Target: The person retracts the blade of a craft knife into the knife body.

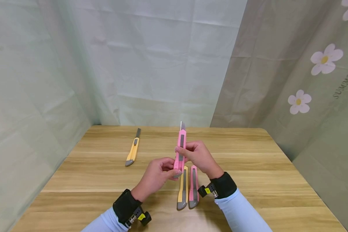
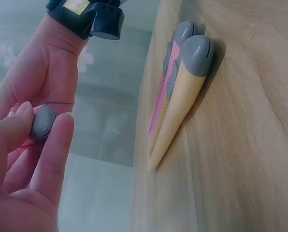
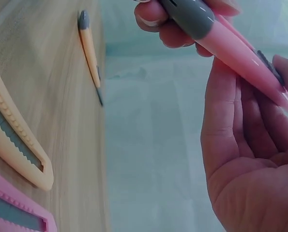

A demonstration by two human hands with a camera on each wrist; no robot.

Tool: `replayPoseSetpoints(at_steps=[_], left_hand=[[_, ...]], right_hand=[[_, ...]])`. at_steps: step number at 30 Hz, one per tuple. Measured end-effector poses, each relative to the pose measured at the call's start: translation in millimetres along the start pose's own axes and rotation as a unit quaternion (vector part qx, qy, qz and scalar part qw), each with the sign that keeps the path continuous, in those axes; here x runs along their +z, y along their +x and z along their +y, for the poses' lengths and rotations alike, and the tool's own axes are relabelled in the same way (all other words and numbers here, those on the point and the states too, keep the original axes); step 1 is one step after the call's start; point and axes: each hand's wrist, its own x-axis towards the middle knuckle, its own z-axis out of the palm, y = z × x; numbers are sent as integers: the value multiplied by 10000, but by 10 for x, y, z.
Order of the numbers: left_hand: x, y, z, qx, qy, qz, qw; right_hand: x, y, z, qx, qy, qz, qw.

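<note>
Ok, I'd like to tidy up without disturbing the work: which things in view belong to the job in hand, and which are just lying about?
In the job:
held pink cutter, blade out

Lying on the table, not held, though perhaps part of the same work:
far yellow cutter, blade out
near yellow cutter, no blade showing
near pink cutter, no blade showing

Left hand [image 1: 156,174] near right hand [image 1: 202,158]

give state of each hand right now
Left hand: holding the raised pink cutter near its grey end.
Right hand: holding the same cutter, nearer the blade.
</note>
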Motion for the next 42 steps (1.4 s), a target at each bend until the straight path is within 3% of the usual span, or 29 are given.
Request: replayPoseSetpoints(at_steps=[12,23,32,42], left_hand=[[21,-3,-1,-138,-201,-40,9997],[19,-4,27,-158,-178,29,9997],[-9,-5,20,-188,-223,65,9996],[-18,26,-24,-102,-170,109,9997]], right_hand=[[18,1,18,-140,-357,198,9991],[17,-9,12,-209,-424,75,9989],[40,10,32,-567,-293,-245,9977],[-12,-2,22,-142,-540,-68,9984]])
